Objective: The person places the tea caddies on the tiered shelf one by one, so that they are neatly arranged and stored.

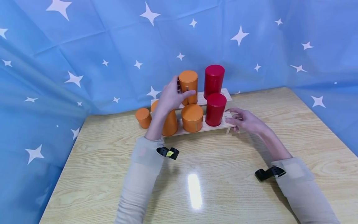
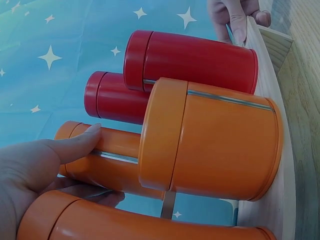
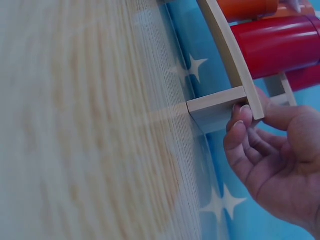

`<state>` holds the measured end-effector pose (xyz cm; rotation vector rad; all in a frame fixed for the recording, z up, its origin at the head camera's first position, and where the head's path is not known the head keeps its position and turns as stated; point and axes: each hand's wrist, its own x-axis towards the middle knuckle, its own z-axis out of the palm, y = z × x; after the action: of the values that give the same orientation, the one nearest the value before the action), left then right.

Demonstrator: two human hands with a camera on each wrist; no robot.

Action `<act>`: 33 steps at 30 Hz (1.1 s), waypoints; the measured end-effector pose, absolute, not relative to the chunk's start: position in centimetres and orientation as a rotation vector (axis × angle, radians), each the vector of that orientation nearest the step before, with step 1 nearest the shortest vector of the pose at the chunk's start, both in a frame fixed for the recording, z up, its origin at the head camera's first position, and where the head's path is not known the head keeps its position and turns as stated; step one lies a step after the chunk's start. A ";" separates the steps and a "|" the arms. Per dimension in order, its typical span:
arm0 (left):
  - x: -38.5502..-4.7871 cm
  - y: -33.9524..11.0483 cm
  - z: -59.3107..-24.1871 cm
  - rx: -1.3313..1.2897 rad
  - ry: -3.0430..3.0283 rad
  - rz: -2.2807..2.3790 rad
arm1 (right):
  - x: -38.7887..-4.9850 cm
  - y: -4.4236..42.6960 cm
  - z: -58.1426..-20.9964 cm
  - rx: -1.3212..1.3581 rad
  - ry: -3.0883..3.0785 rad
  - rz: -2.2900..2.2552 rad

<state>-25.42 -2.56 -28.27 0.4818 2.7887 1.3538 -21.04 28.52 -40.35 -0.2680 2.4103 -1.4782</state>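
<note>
My left hand (image 1: 171,95) grips an orange canister (image 1: 188,81) on the upper tier of a small wooden rack (image 2: 272,210), thumb on its near side. At the rack's right end, my right hand (image 1: 246,120) pinches the end of the lower board (image 3: 227,47) between thumb and fingers. On that lower tier stand a red canister (image 1: 215,112), a wide orange canister (image 1: 192,119) and another orange canister (image 1: 170,124) partly hidden behind my left forearm. Another red canister (image 1: 214,80) stands on the upper tier, right of the held one.
A small orange canister (image 1: 143,119) stands on the wooden table (image 1: 218,168) left of the rack. Close behind the rack hangs a blue cloth (image 1: 117,71) with white stars, which also lines the left side.
</note>
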 end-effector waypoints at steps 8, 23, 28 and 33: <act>-25.2 -2.5 -28.2 0.498 2.776 1.375 | -21.1 28.6 -40.4 -0.270 2.411 -1.486; -24.5 -3.5 -28.0 0.656 2.697 1.891 | -21.0 28.6 -40.6 -0.265 2.406 -1.492; -24.0 -4.5 -27.5 0.723 2.678 1.968 | -21.0 28.6 -40.6 -0.271 2.406 -1.501; -23.2 -5.7 -27.4 0.726 2.643 2.032 | -21.0 28.6 -40.5 -0.268 2.400 -1.505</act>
<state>-23.25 -5.67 -27.42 0.7255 2.6432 2.0319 -21.02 28.59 -40.54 -0.2683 2.3997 -1.5049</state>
